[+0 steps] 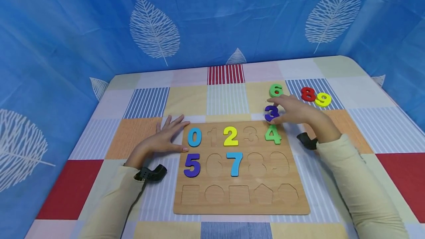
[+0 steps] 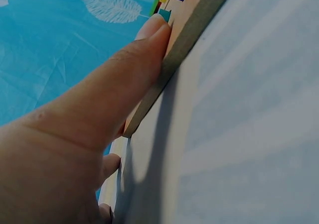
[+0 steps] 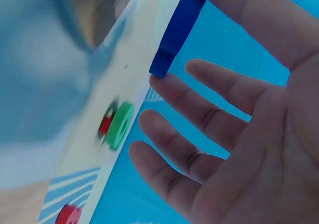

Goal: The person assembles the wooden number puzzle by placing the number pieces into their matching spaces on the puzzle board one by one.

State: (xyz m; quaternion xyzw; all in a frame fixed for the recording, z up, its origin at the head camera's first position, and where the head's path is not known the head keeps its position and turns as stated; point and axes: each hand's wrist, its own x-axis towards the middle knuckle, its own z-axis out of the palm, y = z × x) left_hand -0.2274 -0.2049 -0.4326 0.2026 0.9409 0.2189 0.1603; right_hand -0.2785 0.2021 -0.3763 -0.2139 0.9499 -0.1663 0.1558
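My right hand (image 1: 293,110) pinches a dark purple number 3 (image 1: 272,113) between thumb and a fingertip, above the top right edge of the wooden number board (image 1: 242,206). In the right wrist view the 3 (image 3: 178,32) appears edge-on, its lower end at a fingertip, while other fingers spread apart. Fingers spread, my left hand (image 1: 162,140) touches the board's left edge; its thumb (image 2: 142,52) lies along that edge in the left wrist view. Set on the board are a blue 0 (image 1: 194,137), yellow 2 (image 1: 230,136), green 4 (image 1: 273,134), purple 5 (image 1: 192,165) and blue 7 (image 1: 234,164).
Behind my right hand lies a green 6 (image 1: 276,90). Further right, a red 8 (image 1: 308,94) and a yellow 9 (image 1: 323,99) touch each other. Empty outlines for numbers and shapes show on the board. A patchwork cloth (image 1: 189,100) covers the table, against a blue leaf-patterned curtain (image 1: 212,17).
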